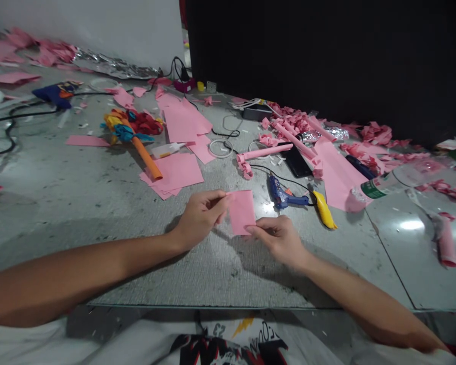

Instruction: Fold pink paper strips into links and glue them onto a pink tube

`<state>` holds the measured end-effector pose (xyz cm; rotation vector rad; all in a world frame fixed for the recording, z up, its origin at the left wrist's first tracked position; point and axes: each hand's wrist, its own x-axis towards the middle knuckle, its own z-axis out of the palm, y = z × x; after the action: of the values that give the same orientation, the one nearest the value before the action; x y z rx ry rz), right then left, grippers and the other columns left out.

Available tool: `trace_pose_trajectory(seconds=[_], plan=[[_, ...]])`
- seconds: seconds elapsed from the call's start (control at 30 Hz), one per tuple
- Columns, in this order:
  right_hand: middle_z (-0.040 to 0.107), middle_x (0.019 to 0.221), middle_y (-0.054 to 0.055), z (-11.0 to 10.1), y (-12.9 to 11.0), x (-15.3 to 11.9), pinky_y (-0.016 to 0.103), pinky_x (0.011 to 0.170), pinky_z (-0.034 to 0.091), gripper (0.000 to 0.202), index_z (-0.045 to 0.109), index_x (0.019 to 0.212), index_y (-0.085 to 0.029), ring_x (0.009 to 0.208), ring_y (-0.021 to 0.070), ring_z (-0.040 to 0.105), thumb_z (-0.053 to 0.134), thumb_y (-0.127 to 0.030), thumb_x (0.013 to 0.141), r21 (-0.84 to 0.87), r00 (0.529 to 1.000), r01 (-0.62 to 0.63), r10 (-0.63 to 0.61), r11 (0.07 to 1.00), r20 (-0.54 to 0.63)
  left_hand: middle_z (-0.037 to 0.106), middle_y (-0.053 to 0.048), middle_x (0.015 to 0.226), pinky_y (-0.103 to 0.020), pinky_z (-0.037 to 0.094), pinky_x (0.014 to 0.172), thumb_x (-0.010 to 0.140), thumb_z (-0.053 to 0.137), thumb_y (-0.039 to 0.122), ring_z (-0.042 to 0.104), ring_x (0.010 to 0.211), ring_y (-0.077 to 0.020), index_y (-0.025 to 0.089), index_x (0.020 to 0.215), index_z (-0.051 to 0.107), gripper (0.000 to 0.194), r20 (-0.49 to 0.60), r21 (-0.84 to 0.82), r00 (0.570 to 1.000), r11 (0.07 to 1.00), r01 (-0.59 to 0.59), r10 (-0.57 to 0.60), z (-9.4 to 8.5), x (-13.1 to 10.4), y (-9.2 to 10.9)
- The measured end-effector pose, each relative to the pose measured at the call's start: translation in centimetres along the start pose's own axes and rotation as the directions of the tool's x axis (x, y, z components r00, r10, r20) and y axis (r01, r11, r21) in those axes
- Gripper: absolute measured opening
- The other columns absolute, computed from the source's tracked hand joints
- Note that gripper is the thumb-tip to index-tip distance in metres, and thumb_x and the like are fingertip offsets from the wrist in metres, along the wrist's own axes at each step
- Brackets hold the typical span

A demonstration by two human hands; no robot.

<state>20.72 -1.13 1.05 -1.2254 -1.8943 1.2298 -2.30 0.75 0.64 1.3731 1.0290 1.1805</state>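
Observation:
A small rectangular piece of pink paper is held up over the table near its front edge. My left hand pinches its upper left corner. At the lower right corner, my right hand grips it between thumb and fingers. Just beyond my right hand lies a blue glue gun with a yellow-wrapped piece beside it. Pink paper sheets are stacked beyond my left hand. A rolled pink paper stick with curled strips at one end lies farther back.
An orange paper tube with colourful crumpled paper flowers rests at left. A plastic bottle lies at right near a black phone. Crumpled pink paper lines the back, below a black panel. Black cords cross the left side.

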Motion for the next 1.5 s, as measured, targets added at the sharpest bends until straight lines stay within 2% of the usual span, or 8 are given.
trace_pose_trajectory(seconds=[0.1,0.2,0.4,0.53,0.6,0.73,0.8,1.5], plan=[[0.079,0.069,0.006,-0.7,0.0,0.5,0.028,0.054,0.042,0.044,0.083,0.076,-0.019,0.055,0.0145,0.06,0.076,-0.057,0.096,0.03,0.996,-0.029,0.031,0.999,-0.079,0.062,0.003,0.051,-0.022,0.041,0.044,0.105,0.067,0.042,0.051,0.04,-0.0087,0.018,0.083,0.07,0.033,-0.022,-0.043,1.0,0.999,0.005,-0.006,-0.1,-0.6,0.1],[0.077,0.067,0.007,-1.6,0.6,1.1,0.026,0.051,0.043,0.051,0.079,0.076,-0.018,0.055,0.0155,0.064,0.076,-0.066,0.093,0.244,0.976,-0.09,0.135,0.966,-0.173,0.082,-0.004,0.079,-0.023,0.06,0.061,0.108,0.062,0.035,0.075,0.061,-0.0141,0.02,0.107,0.077,0.022,-0.03,0.106,0.97,0.966,-0.237,0.242,-0.7,-1.4,0.1],[0.074,0.071,0.004,-1.8,1.6,1.4,0.025,0.053,0.049,0.048,0.08,0.083,-0.017,0.056,0.0129,0.062,0.084,-0.065,0.086,0.584,0.993,-0.07,0.115,0.809,-0.041,0.084,-0.01,0.115,-0.027,0.065,0.089,0.1,0.063,0.009,0.082,0.101,-0.019,0.022,0.135,0.071,0.038,0.461,0.357,0.621,0.507,-0.784,0.634,-1.2,-1.9,-0.7],[0.069,0.068,-0.001,-1.3,1.3,1.2,0.024,0.053,0.046,0.03,0.078,0.081,-0.019,0.054,0.0101,0.057,0.09,-0.046,0.086,0.533,0.985,-0.021,0.109,0.846,-0.133,0.083,-0.013,0.108,-0.03,0.065,0.084,0.095,0.06,0.005,0.081,0.095,-0.0215,0.018,0.136,0.067,0.043,0.548,0.303,0.529,0.435,-0.848,0.648,-0.7,-2.0,-1.2],[0.067,0.065,-0.001,-1.1,1.0,1.0,0.025,0.053,0.045,0.033,0.076,0.077,-0.019,0.053,0.0112,0.056,0.089,-0.049,0.087,0.47,0.985,-0.011,0.091,0.883,-0.149,0.082,-0.009,0.102,-0.029,0.063,0.081,0.094,0.057,0.006,0.079,0.089,-0.0189,0.02,0.128,0.069,0.039,0.487,0.25,0.592,0.546,-0.799,0.643,-0.6,-2.1,-1.1],[0.069,0.065,0.001,-0.7,0.4,0.5,0.027,0.053,0.046,0.036,0.079,0.077,-0.02,0.055,0.0132,0.057,0.086,-0.054,0.086,0.321,0.983,0.021,0.039,0.947,-0.179,0.075,-0.004,0.091,-0.025,0.058,0.073,0.099,0.066,0.023,0.072,0.08,-0.0153,0.02,0.106,0.069,0.008,0.175,0.159,0.913,0.904,-0.396,0.369,-0.5,-2.0,-0.2],[0.071,0.066,0.002,-0.4,0.1,0.2,0.027,0.054,0.047,0.034,0.081,0.079,-0.02,0.057,0.0137,0.057,0.083,-0.052,0.088,0.226,0.982,0.046,-0.004,0.973,-0.187,0.074,-0.004,0.09,-0.025,0.056,0.072,0.099,0.071,0.032,0.07,0.081,-0.0155,0.019,0.105,0.073,0.015,0.151,0.119,0.971,0.971,-0.206,0.187,-0.2,-1.6,0.3],[0.054,0.056,-0.003,0.0,-0.4,-0.3,0.026,0.052,0.033,0.036,0.072,0.069,-0.018,0.053,0.0101,0.042,0.069,-0.036,0.1,0.034,0.985,0.134,-0.129,0.99,-0.112,0.078,-0.001,0.076,-0.021,0.05,0.064,0.098,0.072,0.028,0.066,0.068,-0.0119,0.019,0.091,0.085,0.017,0.176,0.122,0.981,0.987,-0.106,0.084,0.6,-1.4,0.2]])
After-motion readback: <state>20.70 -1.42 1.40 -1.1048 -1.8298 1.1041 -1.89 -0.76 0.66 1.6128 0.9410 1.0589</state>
